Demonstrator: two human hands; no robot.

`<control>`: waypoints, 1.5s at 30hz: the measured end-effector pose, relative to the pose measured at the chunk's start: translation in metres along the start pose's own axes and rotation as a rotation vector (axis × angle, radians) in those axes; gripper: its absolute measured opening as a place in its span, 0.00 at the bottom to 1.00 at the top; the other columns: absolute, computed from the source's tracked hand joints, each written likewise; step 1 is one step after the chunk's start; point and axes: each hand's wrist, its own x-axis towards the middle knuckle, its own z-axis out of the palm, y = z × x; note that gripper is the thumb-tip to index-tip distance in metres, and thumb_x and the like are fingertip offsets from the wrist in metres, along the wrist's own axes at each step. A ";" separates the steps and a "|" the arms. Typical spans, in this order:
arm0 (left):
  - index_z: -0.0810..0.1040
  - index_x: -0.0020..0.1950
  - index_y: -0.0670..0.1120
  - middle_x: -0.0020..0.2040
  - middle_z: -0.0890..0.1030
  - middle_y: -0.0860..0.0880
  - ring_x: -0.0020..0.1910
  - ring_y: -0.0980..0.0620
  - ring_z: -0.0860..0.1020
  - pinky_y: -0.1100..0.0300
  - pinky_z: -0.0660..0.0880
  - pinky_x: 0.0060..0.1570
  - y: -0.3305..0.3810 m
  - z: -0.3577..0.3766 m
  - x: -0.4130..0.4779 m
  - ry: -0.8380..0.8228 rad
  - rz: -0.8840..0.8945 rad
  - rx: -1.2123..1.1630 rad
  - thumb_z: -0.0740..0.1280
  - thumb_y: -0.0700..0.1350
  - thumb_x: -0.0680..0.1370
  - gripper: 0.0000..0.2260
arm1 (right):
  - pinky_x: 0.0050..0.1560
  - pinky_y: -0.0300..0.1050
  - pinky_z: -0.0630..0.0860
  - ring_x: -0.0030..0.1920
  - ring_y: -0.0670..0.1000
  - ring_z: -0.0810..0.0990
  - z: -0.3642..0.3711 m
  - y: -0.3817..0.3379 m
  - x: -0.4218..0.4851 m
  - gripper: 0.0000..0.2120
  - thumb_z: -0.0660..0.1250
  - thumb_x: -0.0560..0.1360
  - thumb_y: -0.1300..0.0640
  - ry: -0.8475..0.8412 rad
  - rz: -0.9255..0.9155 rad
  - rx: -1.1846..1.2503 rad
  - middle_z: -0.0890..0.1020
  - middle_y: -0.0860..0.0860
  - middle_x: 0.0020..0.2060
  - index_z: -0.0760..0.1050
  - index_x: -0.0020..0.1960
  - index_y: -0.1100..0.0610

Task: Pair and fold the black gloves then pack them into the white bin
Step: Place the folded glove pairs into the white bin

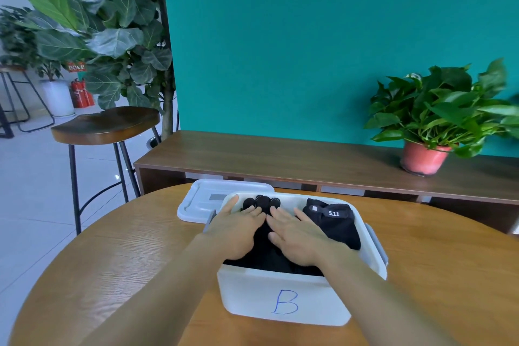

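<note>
blue "B" on white bin (pixel 283 293), "5.11" on black glove (pixel 335 222)

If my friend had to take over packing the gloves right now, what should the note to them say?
Left hand: open, flat on the black gloves in the white bin.
Right hand: open, flat beside it, pressing the same gloves.
A folded pair already sits on the bin's right side.
The lid lies on the table behind the bin.
Done: gloves packed. No loose gloves show on the table.
Left: lift both hands; maybe close the lid.
</note>
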 end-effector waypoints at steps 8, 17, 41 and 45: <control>0.57 0.80 0.48 0.79 0.60 0.53 0.78 0.58 0.53 0.54 0.34 0.74 0.001 -0.002 -0.007 0.120 0.006 -0.068 0.51 0.33 0.80 0.28 | 0.76 0.45 0.43 0.77 0.49 0.52 -0.003 0.003 -0.016 0.22 0.48 0.85 0.53 0.138 -0.028 0.110 0.61 0.52 0.76 0.58 0.77 0.58; 0.56 0.79 0.45 0.80 0.57 0.49 0.79 0.51 0.49 0.55 0.44 0.76 0.040 0.000 0.009 0.147 0.064 -0.218 0.49 0.45 0.85 0.21 | 0.75 0.47 0.34 0.78 0.51 0.35 0.005 0.018 -0.049 0.29 0.46 0.84 0.45 0.248 0.242 0.146 0.39 0.54 0.79 0.41 0.81 0.55; 0.39 0.79 0.62 0.80 0.36 0.51 0.78 0.46 0.34 0.41 0.36 0.75 0.042 0.021 0.022 -0.260 -0.098 -0.205 0.44 0.56 0.84 0.24 | 0.76 0.60 0.36 0.77 0.57 0.31 0.021 0.042 -0.028 0.34 0.42 0.78 0.30 -0.222 0.340 0.056 0.32 0.49 0.77 0.35 0.78 0.40; 0.41 0.79 0.62 0.81 0.39 0.50 0.79 0.45 0.36 0.41 0.36 0.75 0.045 0.017 0.018 -0.244 -0.099 -0.224 0.44 0.56 0.85 0.23 | 0.76 0.60 0.37 0.77 0.57 0.32 0.016 0.039 -0.032 0.34 0.41 0.78 0.29 -0.229 0.346 0.070 0.32 0.49 0.77 0.35 0.78 0.40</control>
